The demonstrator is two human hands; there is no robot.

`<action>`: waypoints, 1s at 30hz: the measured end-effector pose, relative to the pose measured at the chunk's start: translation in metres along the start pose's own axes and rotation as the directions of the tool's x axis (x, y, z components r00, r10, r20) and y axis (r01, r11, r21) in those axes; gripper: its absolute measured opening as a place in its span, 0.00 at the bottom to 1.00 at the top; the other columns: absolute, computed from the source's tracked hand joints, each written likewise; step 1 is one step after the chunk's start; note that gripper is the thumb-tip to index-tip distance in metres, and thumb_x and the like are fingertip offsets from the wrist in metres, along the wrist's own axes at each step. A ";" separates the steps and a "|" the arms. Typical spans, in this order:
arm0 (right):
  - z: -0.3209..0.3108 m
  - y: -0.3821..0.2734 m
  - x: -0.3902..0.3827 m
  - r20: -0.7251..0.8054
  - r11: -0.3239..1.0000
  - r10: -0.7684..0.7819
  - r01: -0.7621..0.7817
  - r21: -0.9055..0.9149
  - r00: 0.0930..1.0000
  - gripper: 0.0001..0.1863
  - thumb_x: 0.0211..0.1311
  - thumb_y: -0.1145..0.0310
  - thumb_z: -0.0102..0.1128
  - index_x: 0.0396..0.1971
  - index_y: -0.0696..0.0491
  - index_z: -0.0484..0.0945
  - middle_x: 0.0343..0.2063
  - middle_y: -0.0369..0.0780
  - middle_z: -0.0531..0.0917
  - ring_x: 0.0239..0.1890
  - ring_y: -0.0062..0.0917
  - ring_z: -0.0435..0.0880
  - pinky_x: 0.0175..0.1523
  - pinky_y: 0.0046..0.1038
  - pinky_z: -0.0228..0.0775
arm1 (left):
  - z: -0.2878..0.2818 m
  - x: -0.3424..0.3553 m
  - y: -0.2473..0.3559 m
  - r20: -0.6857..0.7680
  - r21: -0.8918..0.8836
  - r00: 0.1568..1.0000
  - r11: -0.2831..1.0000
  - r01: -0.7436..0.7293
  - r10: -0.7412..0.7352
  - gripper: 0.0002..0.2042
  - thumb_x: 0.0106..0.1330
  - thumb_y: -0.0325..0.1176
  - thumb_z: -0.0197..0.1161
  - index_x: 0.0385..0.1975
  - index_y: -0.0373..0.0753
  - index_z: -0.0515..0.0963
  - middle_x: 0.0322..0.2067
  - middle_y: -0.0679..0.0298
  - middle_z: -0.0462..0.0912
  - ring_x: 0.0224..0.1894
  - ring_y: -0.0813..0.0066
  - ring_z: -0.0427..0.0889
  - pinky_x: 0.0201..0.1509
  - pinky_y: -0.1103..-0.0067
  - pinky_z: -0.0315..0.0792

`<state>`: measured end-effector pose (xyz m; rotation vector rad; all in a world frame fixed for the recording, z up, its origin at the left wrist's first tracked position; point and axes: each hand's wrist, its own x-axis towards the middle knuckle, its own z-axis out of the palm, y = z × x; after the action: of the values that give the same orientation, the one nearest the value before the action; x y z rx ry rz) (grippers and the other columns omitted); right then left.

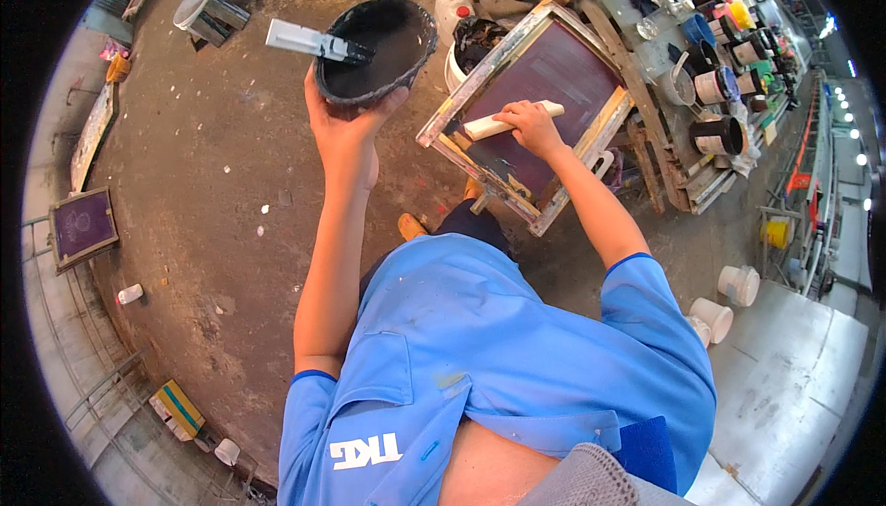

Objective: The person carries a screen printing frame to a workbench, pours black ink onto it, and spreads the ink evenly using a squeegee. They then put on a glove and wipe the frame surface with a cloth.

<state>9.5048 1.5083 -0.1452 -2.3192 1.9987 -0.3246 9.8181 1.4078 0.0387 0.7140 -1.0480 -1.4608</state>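
A stained brown floor point(212, 183) spreads wide — a crowded worktable point(652, 120) at upper right, lamps point(829, 25) glowing beyond

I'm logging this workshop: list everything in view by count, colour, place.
bowl: one, black, upper centre
flat tool: one, white and grey, in the bowl
framed panel: one, purple, right of centre
bar: one, cream, on the framed panel
jug: one, white, red-capped, top centre
bucket: one, white, below the jug
bench: one, brown, upper right
containers: many, mixed colours, on the bench
tubs: at least three, white, lower right
pail: one, yellow, far right
far panel: one, purple, far left
bottle: one, white, lower left
striped item: one, yellow and teal, lower left
pot: one, white, upper left
other clutter: uncounted, around edges
shirt: one, blue, lower centre
shoes: two, yellow-brown, centre
left hand: one, holding the bowl
right hand: one, holding the bar
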 end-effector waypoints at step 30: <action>0.024 0.038 -0.042 0.275 0.985 -0.175 0.166 0.056 0.945 0.25 0.43 0.81 0.60 0.42 0.40 0.82 0.43 0.28 0.80 0.52 0.24 0.74 0.55 0.34 0.59 | 0.014 0.003 -0.024 0.066 -0.061 0.988 0.988 0.141 -0.137 0.37 0.45 0.11 0.70 0.58 0.38 0.64 0.53 0.61 0.75 0.54 0.68 0.77 0.58 0.71 0.74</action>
<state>9.4669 1.5412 -0.1803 -2.3680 1.6565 -0.0314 9.7947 1.4072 0.0237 0.7111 -1.0089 -1.6387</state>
